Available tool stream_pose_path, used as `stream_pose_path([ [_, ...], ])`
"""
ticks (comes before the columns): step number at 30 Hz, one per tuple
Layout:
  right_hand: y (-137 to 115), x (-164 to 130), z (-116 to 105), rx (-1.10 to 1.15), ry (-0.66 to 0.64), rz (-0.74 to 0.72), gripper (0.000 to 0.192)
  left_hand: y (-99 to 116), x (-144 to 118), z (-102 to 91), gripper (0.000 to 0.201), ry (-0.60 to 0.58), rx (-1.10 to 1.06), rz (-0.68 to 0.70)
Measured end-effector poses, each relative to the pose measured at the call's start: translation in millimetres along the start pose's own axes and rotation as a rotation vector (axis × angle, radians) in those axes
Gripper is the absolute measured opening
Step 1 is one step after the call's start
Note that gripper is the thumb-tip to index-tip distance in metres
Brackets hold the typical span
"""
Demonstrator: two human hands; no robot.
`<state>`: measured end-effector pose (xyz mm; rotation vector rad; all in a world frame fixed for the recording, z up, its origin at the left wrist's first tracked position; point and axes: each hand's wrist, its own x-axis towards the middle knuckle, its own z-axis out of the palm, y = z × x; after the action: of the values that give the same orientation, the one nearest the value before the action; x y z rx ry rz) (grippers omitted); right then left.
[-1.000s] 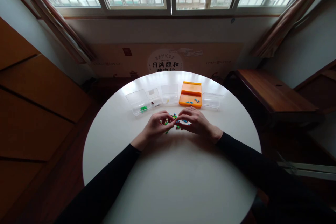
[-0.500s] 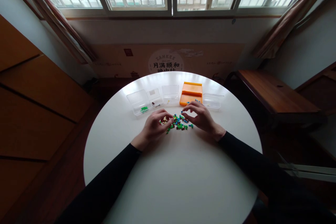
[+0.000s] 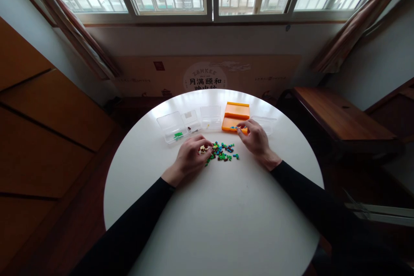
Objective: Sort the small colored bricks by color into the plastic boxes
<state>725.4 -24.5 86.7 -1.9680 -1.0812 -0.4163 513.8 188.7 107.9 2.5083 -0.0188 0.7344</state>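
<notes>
A loose pile of small building bricks (image 3: 223,151), mostly green, blue and brown, lies on the white round table (image 3: 207,207). My left hand (image 3: 190,155) rests at the pile's left side, fingers curled in towards the thumb; whatever is between the tips is too small to make out. Over the front of the open orange box (image 3: 237,109), my right hand (image 3: 257,140) has thumb and forefinger close together around a tiny blue brick, partly lost among other blue bricks (image 3: 233,127) in the box.
Clear plastic boxes stand along the table's far side: a left one (image 3: 170,127) with green bricks (image 3: 178,135), a smaller one (image 3: 190,120) with a dark piece, another (image 3: 210,117) with a yellow bit, and one (image 3: 267,125) right of the orange box. A wooden bench (image 3: 343,112) stands at right.
My right hand has moved up and right from the pile to the orange box, carrying a small blue brick. My left hand stays at the pile, almost unmoved.
</notes>
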Motion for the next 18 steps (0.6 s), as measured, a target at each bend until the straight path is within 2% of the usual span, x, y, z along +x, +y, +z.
stream_pose_path([
  [8,-28,-9,7,0.239,-0.28,-0.286,0.007,-1,0,1.2,0.009,-0.018,0.037,0.033],
  [12,-34,-12,15,0.259,-0.301,-0.336,0.009,0,1,-0.4,0.01,-0.044,0.024,0.024],
  [18,-31,-12,20,0.223,-0.302,-0.332,0.004,1,2,0.7,0.009,-0.038,0.032,0.047],
])
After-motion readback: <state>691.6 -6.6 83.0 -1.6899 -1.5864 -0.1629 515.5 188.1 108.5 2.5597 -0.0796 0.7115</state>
